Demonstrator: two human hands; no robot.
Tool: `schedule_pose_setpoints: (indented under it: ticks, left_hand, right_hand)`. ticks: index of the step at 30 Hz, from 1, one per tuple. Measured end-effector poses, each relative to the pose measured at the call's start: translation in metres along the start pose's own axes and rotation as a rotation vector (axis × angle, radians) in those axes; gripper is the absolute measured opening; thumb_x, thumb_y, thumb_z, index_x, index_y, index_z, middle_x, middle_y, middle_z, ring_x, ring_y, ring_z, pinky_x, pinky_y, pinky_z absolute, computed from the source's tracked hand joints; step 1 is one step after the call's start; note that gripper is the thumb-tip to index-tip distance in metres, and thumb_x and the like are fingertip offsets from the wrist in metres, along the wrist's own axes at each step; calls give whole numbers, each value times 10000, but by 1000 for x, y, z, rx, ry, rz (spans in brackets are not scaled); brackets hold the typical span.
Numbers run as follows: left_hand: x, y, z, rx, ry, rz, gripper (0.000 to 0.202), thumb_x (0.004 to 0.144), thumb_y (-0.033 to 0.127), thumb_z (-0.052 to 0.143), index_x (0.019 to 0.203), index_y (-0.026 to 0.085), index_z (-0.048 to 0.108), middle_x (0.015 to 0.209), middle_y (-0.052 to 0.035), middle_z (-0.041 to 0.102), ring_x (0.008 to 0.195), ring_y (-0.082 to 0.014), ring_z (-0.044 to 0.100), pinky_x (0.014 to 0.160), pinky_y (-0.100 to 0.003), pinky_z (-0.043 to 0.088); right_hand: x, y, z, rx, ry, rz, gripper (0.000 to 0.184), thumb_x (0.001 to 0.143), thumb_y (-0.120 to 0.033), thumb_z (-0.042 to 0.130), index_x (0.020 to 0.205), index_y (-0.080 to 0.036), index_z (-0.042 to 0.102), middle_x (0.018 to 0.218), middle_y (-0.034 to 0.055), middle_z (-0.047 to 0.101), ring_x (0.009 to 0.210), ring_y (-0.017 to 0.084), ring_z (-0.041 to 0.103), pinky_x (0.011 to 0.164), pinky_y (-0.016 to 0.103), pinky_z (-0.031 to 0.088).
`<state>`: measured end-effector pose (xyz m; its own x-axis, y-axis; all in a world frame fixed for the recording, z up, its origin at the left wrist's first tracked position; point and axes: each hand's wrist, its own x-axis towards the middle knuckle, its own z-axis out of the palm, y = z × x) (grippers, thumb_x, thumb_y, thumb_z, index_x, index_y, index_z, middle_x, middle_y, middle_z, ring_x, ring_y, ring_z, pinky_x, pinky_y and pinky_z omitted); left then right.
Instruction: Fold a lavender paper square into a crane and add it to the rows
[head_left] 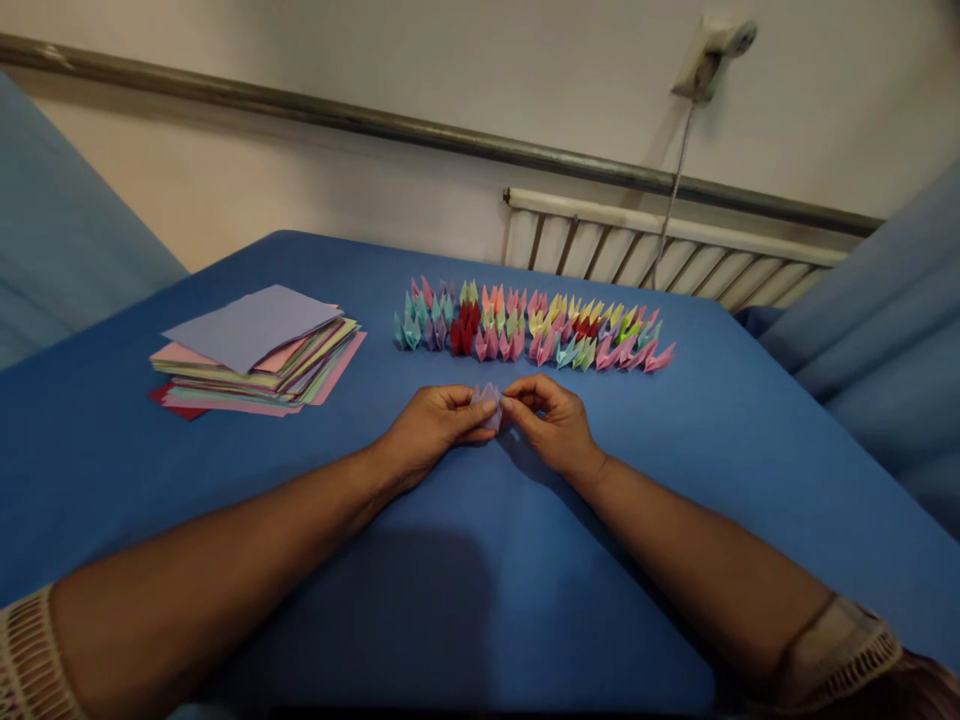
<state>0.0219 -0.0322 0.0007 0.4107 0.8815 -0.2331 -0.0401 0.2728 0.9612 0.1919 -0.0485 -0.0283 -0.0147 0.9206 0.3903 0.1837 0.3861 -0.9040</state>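
Note:
My left hand (pixel 435 425) and my right hand (pixel 551 420) meet over the middle of the blue table (pixel 750 450). Both pinch a small folded piece of lilac paper (pixel 487 402) between fingertips, one hand on each side of it. Just beyond the hands stand rows of several small folded paper figures (pixel 529 325) in pink, yellow, teal, red and purple. A stack of coloured paper sheets (pixel 259 350) with a lilac sheet on top lies to the left, well apart from my left hand.
A metal rail (pixel 450 135) runs along the wall behind the table. A slatted bed rail (pixel 675 250) stands at the back right, with a cord and wall fitting (pixel 709 50) above it. Blue fabric (pixel 892 330) hangs on both sides.

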Motion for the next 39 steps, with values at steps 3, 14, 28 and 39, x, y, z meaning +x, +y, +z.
schedule_pose_setpoints:
  ticks: [3, 14, 28, 39]
  left_hand:
    - [1, -1, -1, 27, -12, -3, 276, 683, 422, 785, 710, 156, 717, 704, 2, 629, 667, -94, 562, 678, -207, 496]
    - [-1, -1, -1, 42, -38, -25, 273, 698, 418, 771, 688, 152, 707, 672, 21, 578, 668, -87, 538, 693, -205, 499]
    - [0, -1, -4, 15, -63, -72, 287, 685, 424, 780, 759, 153, 723, 757, 5, 615, 762, -109, 558, 754, -236, 488]
    - [0, -2, -4, 26, -58, -66, 298, 695, 429, 770, 771, 145, 724, 753, -4, 615, 773, -119, 551, 775, -265, 501]
  right_hand:
    - [0, -1, -2, -104, -12, -74, 165, 827, -267, 614, 986, -225, 629, 857, 15, 646, 667, 128, 594, 627, 266, 493]
    - [-3, -3, -7, -317, -82, -330, 252, 856, -140, 531, 1069, -245, 613, 995, 52, 612, 800, 163, 591, 757, 323, 507]
    - [-3, 2, -3, -188, -68, -269, 183, 852, -135, 553, 997, -230, 611, 856, 10, 648, 751, 143, 619, 694, 283, 515]
    - [-2, -3, -6, -340, -81, -405, 276, 840, -86, 521, 1062, -232, 596, 874, 23, 619, 805, 159, 603, 723, 300, 514]
